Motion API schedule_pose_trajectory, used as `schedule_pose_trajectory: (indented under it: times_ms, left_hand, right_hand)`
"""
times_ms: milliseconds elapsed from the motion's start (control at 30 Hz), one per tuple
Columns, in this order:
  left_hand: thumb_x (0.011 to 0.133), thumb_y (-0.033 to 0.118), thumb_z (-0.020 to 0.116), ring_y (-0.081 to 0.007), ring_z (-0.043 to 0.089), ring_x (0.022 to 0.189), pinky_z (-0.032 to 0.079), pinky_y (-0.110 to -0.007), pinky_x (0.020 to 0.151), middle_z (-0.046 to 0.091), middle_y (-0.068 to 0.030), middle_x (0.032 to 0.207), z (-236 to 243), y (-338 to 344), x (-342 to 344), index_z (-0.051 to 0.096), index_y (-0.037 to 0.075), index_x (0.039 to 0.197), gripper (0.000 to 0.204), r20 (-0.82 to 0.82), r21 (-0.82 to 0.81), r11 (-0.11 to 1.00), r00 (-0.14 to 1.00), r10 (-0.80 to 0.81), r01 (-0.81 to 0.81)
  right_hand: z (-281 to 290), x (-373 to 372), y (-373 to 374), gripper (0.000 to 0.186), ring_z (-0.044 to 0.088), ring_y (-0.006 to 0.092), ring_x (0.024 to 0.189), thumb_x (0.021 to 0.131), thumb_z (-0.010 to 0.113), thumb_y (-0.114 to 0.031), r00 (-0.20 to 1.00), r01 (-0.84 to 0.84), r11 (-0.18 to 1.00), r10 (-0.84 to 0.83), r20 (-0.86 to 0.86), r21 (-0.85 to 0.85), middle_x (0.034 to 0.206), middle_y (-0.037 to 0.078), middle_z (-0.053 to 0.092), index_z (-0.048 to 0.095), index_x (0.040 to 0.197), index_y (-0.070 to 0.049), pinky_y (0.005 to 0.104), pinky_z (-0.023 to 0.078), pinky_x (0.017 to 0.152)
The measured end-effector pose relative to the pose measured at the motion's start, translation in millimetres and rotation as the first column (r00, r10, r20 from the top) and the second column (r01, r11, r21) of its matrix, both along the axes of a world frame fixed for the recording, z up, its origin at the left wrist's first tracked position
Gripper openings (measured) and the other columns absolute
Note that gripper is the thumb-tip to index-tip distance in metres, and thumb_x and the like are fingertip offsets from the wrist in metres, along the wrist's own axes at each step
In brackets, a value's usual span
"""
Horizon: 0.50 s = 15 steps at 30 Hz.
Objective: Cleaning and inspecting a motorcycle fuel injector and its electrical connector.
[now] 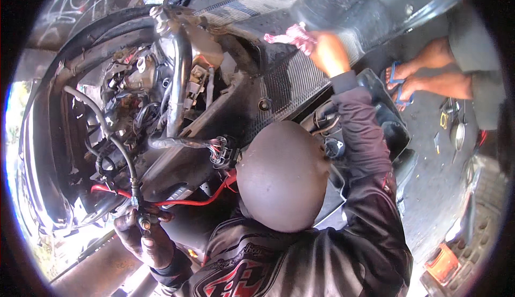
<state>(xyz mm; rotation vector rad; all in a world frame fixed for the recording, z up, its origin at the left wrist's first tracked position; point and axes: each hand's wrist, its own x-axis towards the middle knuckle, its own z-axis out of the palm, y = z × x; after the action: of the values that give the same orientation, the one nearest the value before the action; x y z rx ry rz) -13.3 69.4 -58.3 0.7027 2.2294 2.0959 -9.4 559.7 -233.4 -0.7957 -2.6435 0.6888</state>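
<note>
Fingers [125,225] on the left hand [151,247] of the dark-jacketed person [300,259] crouched in front of you are closed, pinching the metal fitting [144,223] at the end of a black hose [111,136] between the thumb and the curled fingers. Your own hands are out of view, so I cannot tell you how open they are. You see the hose at your lower left, beside the scooter's open front bodywork [40,152]; it arcs down from the upper left of that shell, then straightens, its last stretch running nearly lengthwise in your view, leaning slightly right, with the fitting's end pointing back toward you. A red cable [206,200] crosses just by the fitting. Ahead and to your right, the person's right hand [328,54] reaches out over the ribbed floorboard [300,79] with a bunched pink-and-white cloth [300,38] at its fingers, spreading toward your left; glare hides how tightly that hand is closed. Farther right you have a bystander's feet in blue-strapped sandals [395,73].
</note>
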Motion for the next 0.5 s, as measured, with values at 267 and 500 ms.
schedule_pose_trajectory:
  times_ms: [267, 500]
  left_hand:
    - [0.088, 0.033, 0.076, -0.0256, 0.065, 0.081, 0.058, -0.035, 0.060, 0.059, -0.0186, 0.101, -4.0, -6.3, -2.9, 0.050, 0.004, 0.123, 0.052, 0.012, -0.007, 1.000, 1.000, -0.018, 0.018]
    - [0.086, 0.033, 0.078, -0.0264, 0.067, 0.082, 0.059, -0.034, 0.059, 0.062, -0.0203, 0.098, -4.2, -9.0, -8.7, 0.051, 0.005, 0.125, 0.055, 0.011, 0.019, 0.994, 0.994, -0.111, 0.111]
  right_hand:
    - [84.8, 15.8, 66.0, 0.032, 0.072, 0.0324, 0.090, 0.091, 0.066, -0.028, 0.916, 0.133, 0.988, -0.090, -0.391, 0.084, 0.098, 0.020, 0.073, 0.070, 0.110, -0.002, 0.0398, 0.054, 0.078]
    - [127.0, 9.9, 50.4, 0.042, 0.069, 0.0334, 0.091, 0.091, 0.070, -0.031, 0.777, 0.326, 0.912, -0.108, -0.620, 0.250, 0.098, 0.021, 0.071, 0.065, 0.117, 0.002, 0.0408, 0.053, 0.082]
